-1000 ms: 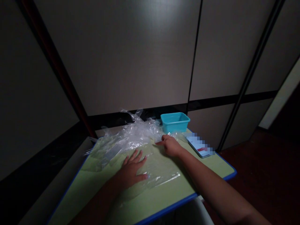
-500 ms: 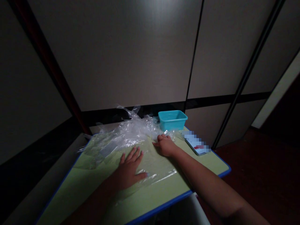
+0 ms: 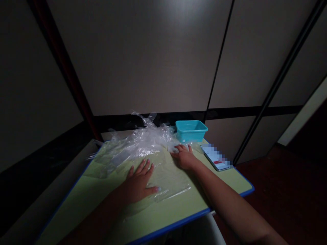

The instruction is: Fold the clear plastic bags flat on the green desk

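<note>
Clear plastic bags (image 3: 145,141) lie crumpled across the back of the green table, with a flatter sheet of the same plastic reaching toward its front. My left hand (image 3: 139,183) rests flat on the near part of the plastic, fingers spread and holding nothing. To the right, my right hand (image 3: 184,157) lies on the plastic with its fingers apart, just in front of the turquoise basket. Nothing is gripped in it.
The turquoise basket (image 3: 191,132) stands at the back edge of the green table (image 3: 178,212), which has a blue rim. A phone (image 3: 216,158) lies at the right. Behind rises a panelled wardrobe front (image 3: 153,68).
My right hand's fingers have spread out from a more curled pose. The view has shifted slightly, while my left hand remains flat on the plastic.
</note>
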Motion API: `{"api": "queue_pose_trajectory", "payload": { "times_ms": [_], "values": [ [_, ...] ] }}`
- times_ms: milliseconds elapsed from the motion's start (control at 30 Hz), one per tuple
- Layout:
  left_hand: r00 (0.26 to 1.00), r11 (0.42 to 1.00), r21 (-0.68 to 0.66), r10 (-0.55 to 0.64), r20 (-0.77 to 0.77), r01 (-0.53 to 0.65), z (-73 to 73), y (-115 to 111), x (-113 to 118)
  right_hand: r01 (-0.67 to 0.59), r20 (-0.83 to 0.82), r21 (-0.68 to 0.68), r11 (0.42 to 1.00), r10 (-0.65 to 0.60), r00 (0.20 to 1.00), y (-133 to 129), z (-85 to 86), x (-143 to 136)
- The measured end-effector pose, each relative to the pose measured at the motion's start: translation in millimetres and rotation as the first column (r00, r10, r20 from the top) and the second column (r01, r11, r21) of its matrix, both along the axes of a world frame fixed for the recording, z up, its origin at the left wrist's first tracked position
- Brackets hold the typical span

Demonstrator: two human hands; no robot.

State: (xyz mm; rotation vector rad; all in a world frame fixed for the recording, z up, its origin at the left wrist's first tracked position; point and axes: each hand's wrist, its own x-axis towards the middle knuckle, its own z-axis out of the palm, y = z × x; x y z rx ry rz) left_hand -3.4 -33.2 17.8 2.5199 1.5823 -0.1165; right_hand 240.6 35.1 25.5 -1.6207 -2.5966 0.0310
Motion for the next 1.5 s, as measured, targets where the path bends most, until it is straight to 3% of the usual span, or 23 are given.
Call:
{"api": "queue_pose_trajectory", "payload": {
  "times_ms": [333, 467, 600, 767, 1500],
  "values": [
    [1.000, 0.999, 0.050, 0.004, 0.028, -0.005, 3.2, 2.0, 0.5, -0.065, -0.063, 0.019, 0.998, 0.066, 0.996, -0.6, 0.1, 5.6],
    [0.985, 0.972, 0.235, -0.059, 0.165, 0.019, 5.9, 14.2, -7.5, -0.178, -0.224, 0.098, 0.979, 0.196, 0.955, -2.9, 1.8, 2.7],
    [0.957, 0.909, 0.403, -0.018, 0.290, -0.105, 2.6, 28.7, -19.1, -0.089, -0.274, 0.156, 0.984, 0.130, 0.953, -3.5, 4.4, 0.7],
    [0.940, 0.912, 0.392, -0.021, 0.340, -0.122, -5.4, 35.8, -22.4, 0.013, -0.196, 0.055, 0.998, -0.002, 0.981, -0.8, 4.2, 3.5],
    [0.941, 0.935, 0.320, 0.039, 0.335, -0.153, -6.9, 35.0, -19.1, -0.033, -0.175, -0.109, 0.994, 0.013, 0.985, 0.2, 1.2, 2.3]
  ]
}}
